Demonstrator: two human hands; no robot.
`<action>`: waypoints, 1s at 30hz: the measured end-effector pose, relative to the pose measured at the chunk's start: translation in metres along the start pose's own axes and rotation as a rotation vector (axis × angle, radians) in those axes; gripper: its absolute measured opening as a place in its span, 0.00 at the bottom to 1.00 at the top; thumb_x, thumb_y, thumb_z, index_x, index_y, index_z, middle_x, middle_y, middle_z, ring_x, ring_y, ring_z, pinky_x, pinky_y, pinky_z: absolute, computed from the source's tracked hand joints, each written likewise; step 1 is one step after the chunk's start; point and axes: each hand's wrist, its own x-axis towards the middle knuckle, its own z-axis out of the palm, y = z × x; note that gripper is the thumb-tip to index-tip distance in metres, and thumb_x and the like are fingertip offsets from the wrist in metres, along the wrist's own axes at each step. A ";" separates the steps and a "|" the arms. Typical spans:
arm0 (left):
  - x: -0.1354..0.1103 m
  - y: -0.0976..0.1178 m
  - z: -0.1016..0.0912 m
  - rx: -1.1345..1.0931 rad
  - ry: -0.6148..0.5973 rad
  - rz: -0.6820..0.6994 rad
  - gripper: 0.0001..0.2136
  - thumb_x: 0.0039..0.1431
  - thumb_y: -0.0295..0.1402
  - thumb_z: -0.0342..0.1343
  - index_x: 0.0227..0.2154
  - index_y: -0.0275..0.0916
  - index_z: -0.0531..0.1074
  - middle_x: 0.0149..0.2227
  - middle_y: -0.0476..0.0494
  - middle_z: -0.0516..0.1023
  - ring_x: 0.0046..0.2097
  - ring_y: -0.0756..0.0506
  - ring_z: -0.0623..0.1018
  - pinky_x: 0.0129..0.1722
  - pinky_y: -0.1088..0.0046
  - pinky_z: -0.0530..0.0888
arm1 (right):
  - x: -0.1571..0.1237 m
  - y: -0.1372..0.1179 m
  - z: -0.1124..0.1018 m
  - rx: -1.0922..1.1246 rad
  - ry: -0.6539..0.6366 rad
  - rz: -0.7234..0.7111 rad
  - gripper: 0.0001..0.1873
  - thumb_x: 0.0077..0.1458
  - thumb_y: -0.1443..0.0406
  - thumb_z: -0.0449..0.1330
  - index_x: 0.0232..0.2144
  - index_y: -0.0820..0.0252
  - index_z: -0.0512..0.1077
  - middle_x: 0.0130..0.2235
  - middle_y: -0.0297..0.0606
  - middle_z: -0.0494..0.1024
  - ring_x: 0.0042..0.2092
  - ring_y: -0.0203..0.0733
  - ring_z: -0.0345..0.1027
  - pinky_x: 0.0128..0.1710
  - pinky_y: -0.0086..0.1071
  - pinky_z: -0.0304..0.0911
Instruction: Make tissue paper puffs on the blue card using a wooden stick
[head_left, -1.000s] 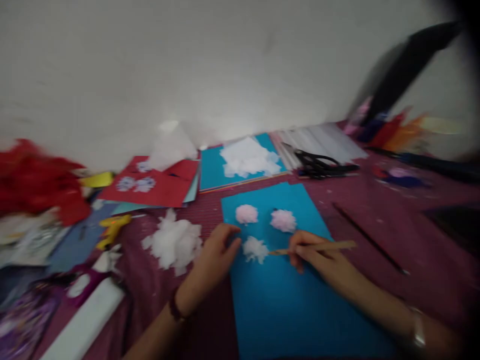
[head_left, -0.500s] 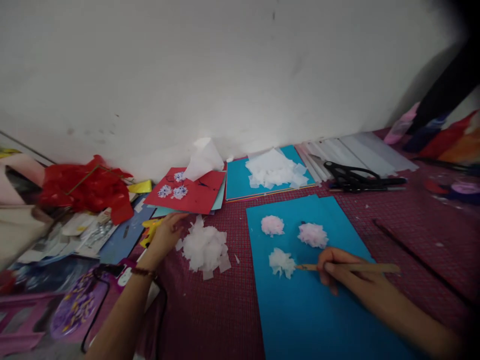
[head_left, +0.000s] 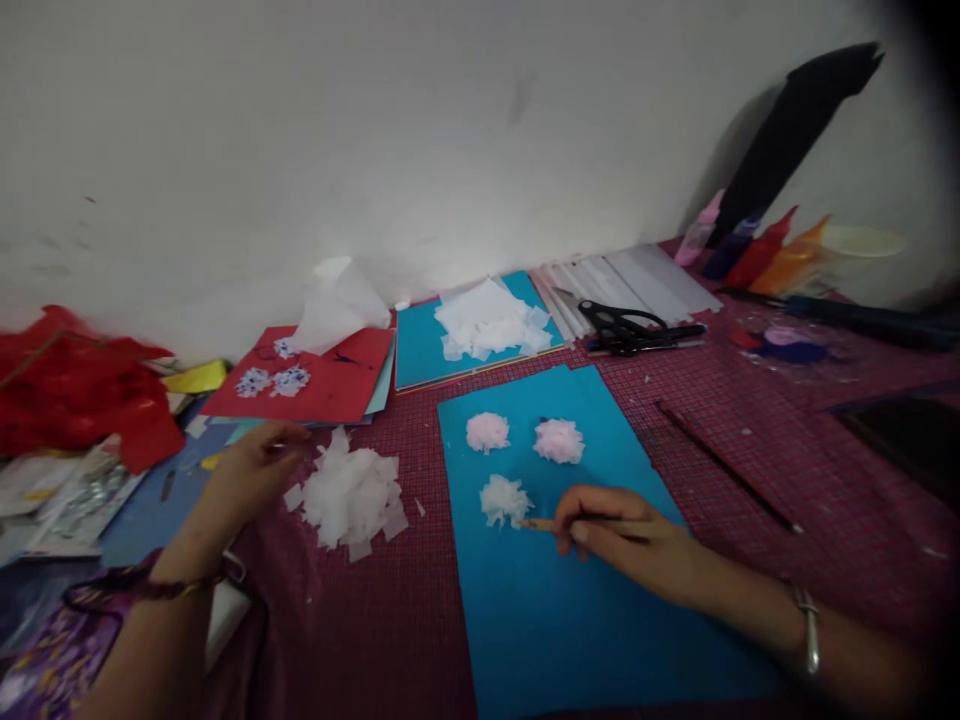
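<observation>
A blue card sheet [head_left: 570, 600] lies on the red checked cloth in front of me. On it sit two pink tissue puffs [head_left: 487, 432] [head_left: 559, 440] and a white tissue puff [head_left: 504, 500]. My right hand [head_left: 626, 538] is closed on a thin wooden stick [head_left: 536, 524], and the stick's tip touches the white puff. My left hand [head_left: 244, 472] is to the left of a pile of white tissue pieces [head_left: 349, 495]. Its fingers are curled over the yellow glue gun [head_left: 211, 462], of which only a small yellow bit shows.
Black scissors [head_left: 637, 330] lie at the back beside white sheets [head_left: 637, 278]. Behind them are a blue card with white tissue [head_left: 487, 320], a red card [head_left: 322, 380], crumpled red tissue [head_left: 67, 395] at left, a thin dark stick [head_left: 727, 465] at right, and coloured bottles [head_left: 757, 258].
My left hand left the blue card and moved left past the tissue pile to the yellow glue gun. My right hand kept the stick at the white puff. The view swung about.
</observation>
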 end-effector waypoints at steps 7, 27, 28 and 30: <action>0.021 -0.014 0.024 0.073 -0.080 0.022 0.10 0.42 0.39 0.54 0.25 0.40 0.75 0.33 0.43 0.76 0.30 0.45 0.74 0.28 0.71 0.70 | 0.000 0.003 0.001 -0.050 0.019 0.025 0.10 0.59 0.62 0.51 0.32 0.58 0.71 0.30 0.34 0.74 0.31 0.36 0.66 0.31 0.29 0.62; -0.034 0.125 0.074 -0.600 -0.213 0.023 0.11 0.41 0.43 0.64 0.24 0.43 0.72 0.25 0.51 0.74 0.26 0.48 0.72 0.22 0.75 0.70 | 0.007 0.003 0.005 -0.036 0.078 -0.190 0.14 0.47 0.77 0.49 0.25 0.61 0.73 0.27 0.33 0.76 0.31 0.34 0.70 0.32 0.28 0.66; -0.034 0.124 0.080 -0.604 -0.239 0.024 0.11 0.42 0.43 0.64 0.25 0.43 0.73 0.27 0.50 0.75 0.27 0.48 0.73 0.23 0.75 0.70 | 0.008 0.002 0.005 -0.062 0.080 -0.205 0.14 0.47 0.78 0.49 0.25 0.61 0.73 0.27 0.33 0.76 0.31 0.34 0.70 0.32 0.28 0.66; -0.033 0.115 0.089 -0.585 -0.315 0.016 0.11 0.44 0.43 0.63 0.28 0.43 0.74 0.28 0.50 0.76 0.25 0.49 0.72 0.22 0.75 0.70 | 0.009 0.000 0.006 -0.102 0.087 -0.226 0.15 0.46 0.78 0.49 0.25 0.62 0.73 0.27 0.33 0.76 0.31 0.34 0.70 0.33 0.28 0.66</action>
